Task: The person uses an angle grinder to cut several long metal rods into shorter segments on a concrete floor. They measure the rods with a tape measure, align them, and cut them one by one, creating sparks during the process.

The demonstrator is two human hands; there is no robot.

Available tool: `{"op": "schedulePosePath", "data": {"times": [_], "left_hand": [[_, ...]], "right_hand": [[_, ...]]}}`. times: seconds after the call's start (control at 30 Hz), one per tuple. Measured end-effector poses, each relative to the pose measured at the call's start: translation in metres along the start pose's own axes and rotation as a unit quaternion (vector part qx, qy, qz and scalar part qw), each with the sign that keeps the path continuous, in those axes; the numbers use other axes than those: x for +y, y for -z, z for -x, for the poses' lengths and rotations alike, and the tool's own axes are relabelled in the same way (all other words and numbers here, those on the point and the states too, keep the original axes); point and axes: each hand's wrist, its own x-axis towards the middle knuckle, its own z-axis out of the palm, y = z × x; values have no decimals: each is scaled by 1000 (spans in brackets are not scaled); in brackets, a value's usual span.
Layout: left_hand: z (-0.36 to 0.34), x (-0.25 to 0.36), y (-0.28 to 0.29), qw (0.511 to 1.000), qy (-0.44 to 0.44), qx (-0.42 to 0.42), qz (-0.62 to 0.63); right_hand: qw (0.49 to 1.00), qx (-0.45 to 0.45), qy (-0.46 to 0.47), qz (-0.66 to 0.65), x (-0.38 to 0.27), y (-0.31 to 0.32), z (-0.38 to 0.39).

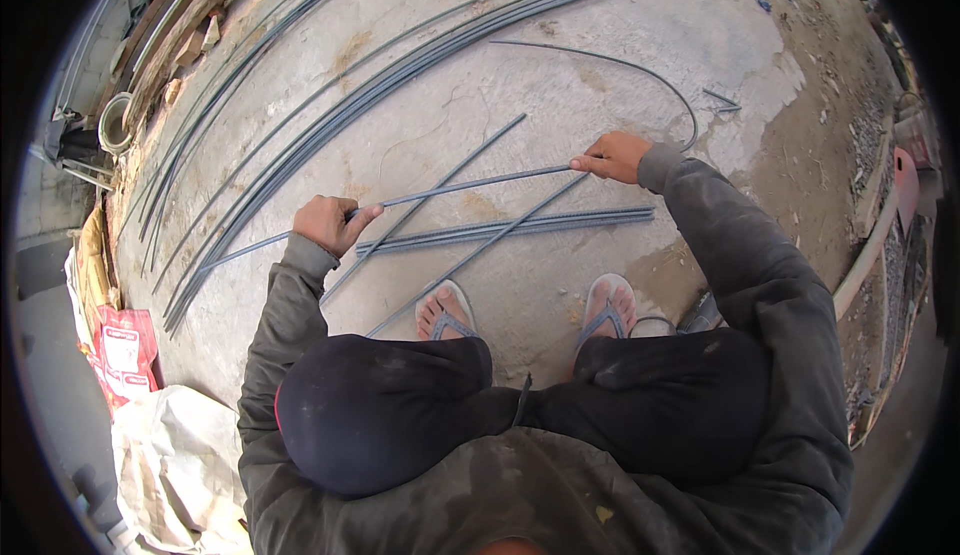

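Note:
A thin grey steel rebar rod (475, 184) spans both my hands, slanting up to the right. My left hand (325, 223) is closed round it, thumb laid along it, and the rod runs on past the fist to the lower left. At its right end my right hand (612, 157) grips it between thumb and fingers. Below it on the concrete lies a small bundle of short rebar rods (600, 218). One loose rod (480, 147) crosses that bundle's left part, and a second loose rod (500, 230) slants across its middle.
Long rebar rods (390, 73) sweep in a curve across the far floor and left side. A single bent rod (640, 67) curls towards my right sleeve. Short offcuts (722, 101) lie far right. Sacks (175, 455) sit at left; my sandalled feet (445, 310) are close to the bundle.

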Motion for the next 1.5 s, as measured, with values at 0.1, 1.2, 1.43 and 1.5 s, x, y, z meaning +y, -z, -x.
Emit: {"op": "schedulePosePath", "data": {"times": [0.1,1.2,1.43,1.5], "left_hand": [[-9,-1,0,999,-10,-45,22],[47,27,133,905,6,281,320],[7,113,156,831,-30,375,410],[24,77,173,862,-8,382,333]], "right_hand": [[999,10,24,-33,17,-19,-7],[781,595,130,137,-135,183,101],[685,684,245,-54,-180,250,89],[706,676,204,-61,-193,231,93]]}}
